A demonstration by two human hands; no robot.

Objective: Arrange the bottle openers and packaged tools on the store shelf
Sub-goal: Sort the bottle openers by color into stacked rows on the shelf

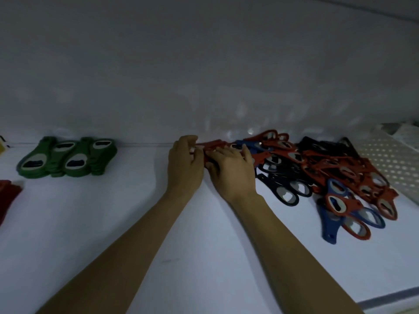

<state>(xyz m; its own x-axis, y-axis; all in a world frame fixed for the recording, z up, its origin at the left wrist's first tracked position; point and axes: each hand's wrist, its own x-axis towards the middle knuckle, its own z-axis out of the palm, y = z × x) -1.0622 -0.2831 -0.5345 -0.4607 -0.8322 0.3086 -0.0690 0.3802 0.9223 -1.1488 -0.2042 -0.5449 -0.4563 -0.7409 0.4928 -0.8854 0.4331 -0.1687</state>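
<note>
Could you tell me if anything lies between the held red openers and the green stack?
Nothing visible: bare shelf separates the green stack from the red openers in the left hand and right hand.

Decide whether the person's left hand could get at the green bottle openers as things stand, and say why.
Probably yes. Only bare shelf lies between the left hand and the green bottle openers, off to its left. But its fingers grip the red bottle openers, which it would have to release first.

White back panel (204, 64), glossy, faint reflections toward the right, white perforated sheet (390, 159) at far right edge, tilted, dark red flat object (8, 196) cropped at left edge, small yellow item (1, 147) above it, also cropped
</note>
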